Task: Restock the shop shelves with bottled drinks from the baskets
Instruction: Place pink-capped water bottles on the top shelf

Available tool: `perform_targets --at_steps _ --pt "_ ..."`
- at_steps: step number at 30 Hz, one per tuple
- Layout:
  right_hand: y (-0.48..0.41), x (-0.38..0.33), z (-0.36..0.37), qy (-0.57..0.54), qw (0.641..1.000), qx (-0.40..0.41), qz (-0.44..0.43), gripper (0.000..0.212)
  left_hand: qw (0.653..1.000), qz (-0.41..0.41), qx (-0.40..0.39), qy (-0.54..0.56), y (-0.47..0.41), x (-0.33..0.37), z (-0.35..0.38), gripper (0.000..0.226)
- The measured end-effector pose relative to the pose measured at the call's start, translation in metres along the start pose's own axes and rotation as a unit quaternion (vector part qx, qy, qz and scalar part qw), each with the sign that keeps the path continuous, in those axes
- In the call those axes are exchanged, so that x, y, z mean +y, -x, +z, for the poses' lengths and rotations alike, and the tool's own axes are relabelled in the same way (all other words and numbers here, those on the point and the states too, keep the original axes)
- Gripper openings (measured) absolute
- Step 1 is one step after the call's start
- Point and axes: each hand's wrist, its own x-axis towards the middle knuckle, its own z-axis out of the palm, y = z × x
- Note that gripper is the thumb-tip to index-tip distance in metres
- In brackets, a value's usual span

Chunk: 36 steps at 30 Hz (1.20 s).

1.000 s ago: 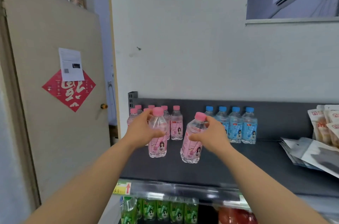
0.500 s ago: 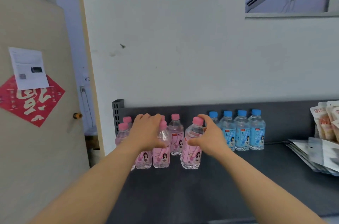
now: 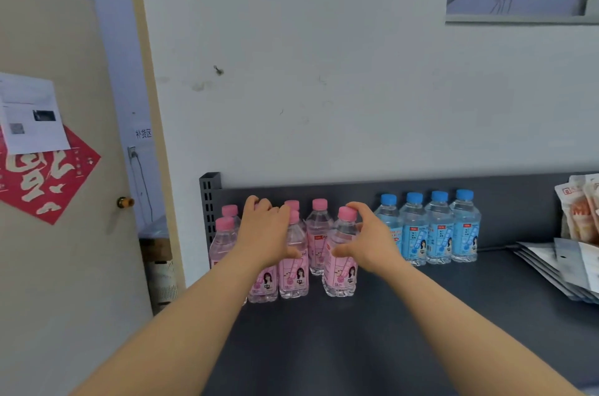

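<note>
Several pink-capped bottles [image 3: 319,233] stand in a cluster at the left end of the dark grey shelf [image 3: 372,337]. My left hand [image 3: 265,233] rests over the top of a front pink bottle [image 3: 264,285], gripping it; the bottle stands on the shelf next to another pink one [image 3: 293,279]. My right hand [image 3: 372,243] curls around the rightmost pink bottle [image 3: 340,275], fingers at its cap and thumb across the front. That bottle also stands on the shelf. No basket is in view.
A row of blue-capped bottles [image 3: 437,233] lines the shelf's back wall to the right. Snack packets [image 3: 577,210] and flat grey pouches [image 3: 551,266] lie at the far right. A beige door [image 3: 64,249] stands to the left of the shelf.
Both pink bottles went from held above the shelf front to standing in the pink cluster at the back left. The view has moved closer and my hands stay on them.
</note>
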Motion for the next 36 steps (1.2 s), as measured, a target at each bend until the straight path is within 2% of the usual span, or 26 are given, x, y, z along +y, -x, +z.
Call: perform_targets --at_steps 3,9,14,22,29,36 --pt "-0.001 -0.006 0.010 0.018 1.000 -0.005 -0.004 0.089 0.999 -0.007 0.037 0.031 0.008 -0.004 -0.002 0.089" --pt "-0.002 -0.015 0.029 0.050 0.998 -0.024 -0.016 0.092 0.957 -0.096 0.124 0.246 0.030 -0.021 -0.010 0.044" --pt "-0.005 -0.016 0.032 0.077 0.996 -0.035 -0.010 0.095 0.921 -0.136 0.134 0.339 0.050 -0.024 -0.011 0.032" --pt "0.007 -0.015 0.027 0.095 0.994 -0.051 0.005 0.101 0.916 -0.166 0.118 0.347 0.070 -0.014 -0.018 0.034" --pt "0.051 -0.003 -0.015 0.132 0.988 -0.076 -0.022 0.079 0.929 -0.180 0.090 0.310 0.094 0.024 -0.034 0.039" --pt "0.119 0.016 -0.075 0.118 0.983 -0.121 -0.069 0.075 0.925 -0.181 0.078 0.326 0.137 0.098 -0.058 0.038"
